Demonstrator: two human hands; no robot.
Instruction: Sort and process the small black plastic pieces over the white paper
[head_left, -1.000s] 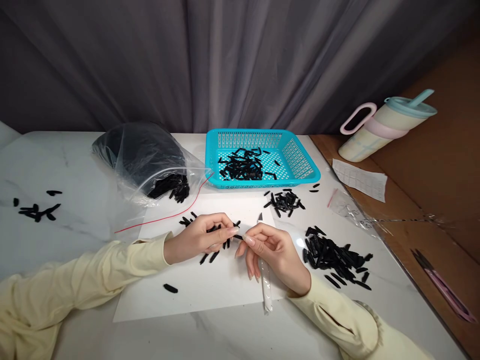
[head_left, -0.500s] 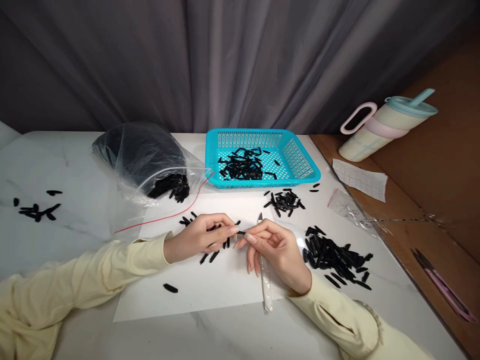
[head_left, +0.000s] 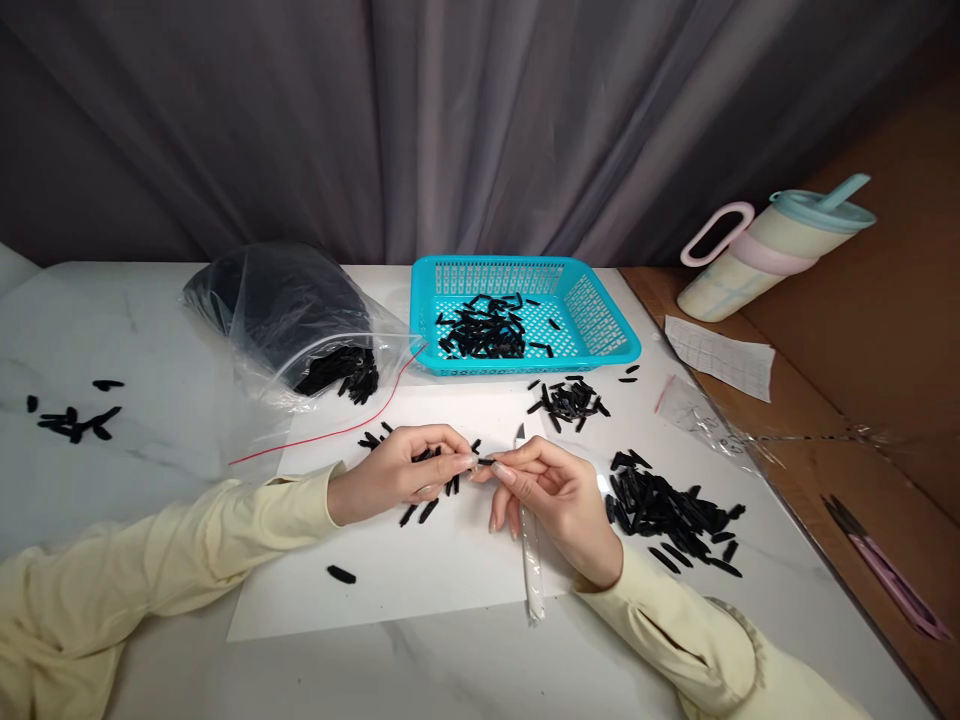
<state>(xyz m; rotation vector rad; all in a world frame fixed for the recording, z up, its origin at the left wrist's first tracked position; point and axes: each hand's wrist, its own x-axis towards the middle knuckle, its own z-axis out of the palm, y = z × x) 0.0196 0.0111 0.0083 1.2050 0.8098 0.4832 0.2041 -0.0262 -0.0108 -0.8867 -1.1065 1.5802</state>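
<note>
– What have my hands got, centre frame?
– My left hand (head_left: 397,472) and right hand (head_left: 551,495) pinch one small black piece (head_left: 484,462) between closed fingertips, above the white sheet (head_left: 420,570); the right also grips a craft knife (head_left: 529,545).

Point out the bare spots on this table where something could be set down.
Bare: the paper near the edge, between the lone black piece and the knife; the marble between the left scatter and the bag. Crowded: around both hands, below the basket, the right pile.
</note>
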